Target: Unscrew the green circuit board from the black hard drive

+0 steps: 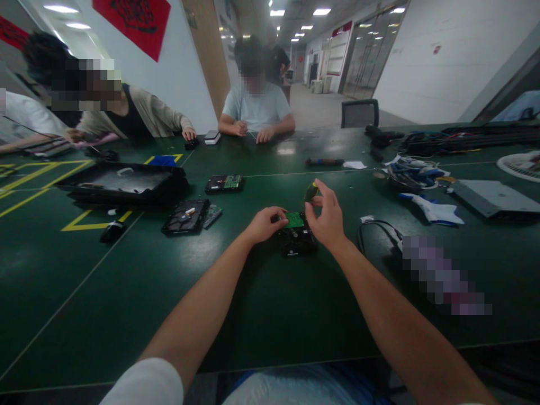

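Observation:
A black hard drive [298, 243] lies on the green tabletop in front of me, with a green circuit board [294, 219] showing on its far half. My left hand [264, 225] grips the drive's left side, thumb at the edge of the board. Above the drive's right side, my right hand [328, 216] is closed around a screwdriver [311, 192] with a dark green and yellow handle. The handle stands nearly upright, slightly tilted; its tip is hidden by my fingers, so contact with the drive cannot be made out.
Left of the drive lie another hard drive [185, 216], a loose circuit board [212, 215] and a third drive [224, 183]. Black trays [122, 185] are stacked farther left. On the right are a cable [379, 222], gloves [432, 209] and a metal box [498, 198]. Co-workers sit across the table.

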`<state>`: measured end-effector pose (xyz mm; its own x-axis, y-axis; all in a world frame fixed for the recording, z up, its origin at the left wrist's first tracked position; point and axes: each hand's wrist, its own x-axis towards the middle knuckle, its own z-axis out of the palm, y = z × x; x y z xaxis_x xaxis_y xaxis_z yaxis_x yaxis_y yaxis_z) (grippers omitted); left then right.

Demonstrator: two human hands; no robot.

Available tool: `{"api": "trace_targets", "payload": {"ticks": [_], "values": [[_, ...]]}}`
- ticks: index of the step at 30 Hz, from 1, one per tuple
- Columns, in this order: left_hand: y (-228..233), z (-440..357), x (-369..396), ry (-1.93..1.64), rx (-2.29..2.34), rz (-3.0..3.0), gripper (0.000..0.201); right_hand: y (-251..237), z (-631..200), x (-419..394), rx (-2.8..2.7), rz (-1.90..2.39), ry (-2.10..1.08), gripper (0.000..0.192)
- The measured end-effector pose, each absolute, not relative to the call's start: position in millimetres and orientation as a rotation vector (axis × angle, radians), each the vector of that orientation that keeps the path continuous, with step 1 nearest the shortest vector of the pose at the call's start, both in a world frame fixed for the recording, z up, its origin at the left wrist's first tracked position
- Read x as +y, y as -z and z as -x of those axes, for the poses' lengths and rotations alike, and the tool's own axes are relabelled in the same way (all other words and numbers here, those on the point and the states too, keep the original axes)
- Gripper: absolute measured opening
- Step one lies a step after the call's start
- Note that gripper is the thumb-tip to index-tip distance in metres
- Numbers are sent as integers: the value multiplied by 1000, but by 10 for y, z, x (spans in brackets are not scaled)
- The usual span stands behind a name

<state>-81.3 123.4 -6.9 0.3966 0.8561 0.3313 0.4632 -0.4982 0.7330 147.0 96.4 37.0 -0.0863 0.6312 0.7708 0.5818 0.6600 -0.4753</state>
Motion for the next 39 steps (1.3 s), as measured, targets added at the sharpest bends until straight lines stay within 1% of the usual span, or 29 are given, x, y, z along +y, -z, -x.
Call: {"api": "trace_targets", "payload": {"ticks": [8, 15, 20, 28, 35, 39], "values": [[34, 806, 1219, -933, 1150, -2109, 7, -383, -1467, 947, -1751, 995, -44, 65], [47, 807, 1227, -949, 1135, -2105, 7, -386, -1466, 949, -1752, 985, -99, 65], [44, 810, 1225, -940, 1140, -2100, 7, -386, -1468, 947, -1764, 985, -89, 67], [53, 812, 1237, -929, 1136, -2097, 7, -390, -1464, 946, -1735, 993, -88, 62], [58, 816, 1238, -935, 1140, -2092, 8, -383, -1465, 947, -1771, 1002, -63, 69], [54, 811, 1234, -941, 1136, -2097, 7, -382, -1469, 945, -1787, 1005, -51, 70]]}}
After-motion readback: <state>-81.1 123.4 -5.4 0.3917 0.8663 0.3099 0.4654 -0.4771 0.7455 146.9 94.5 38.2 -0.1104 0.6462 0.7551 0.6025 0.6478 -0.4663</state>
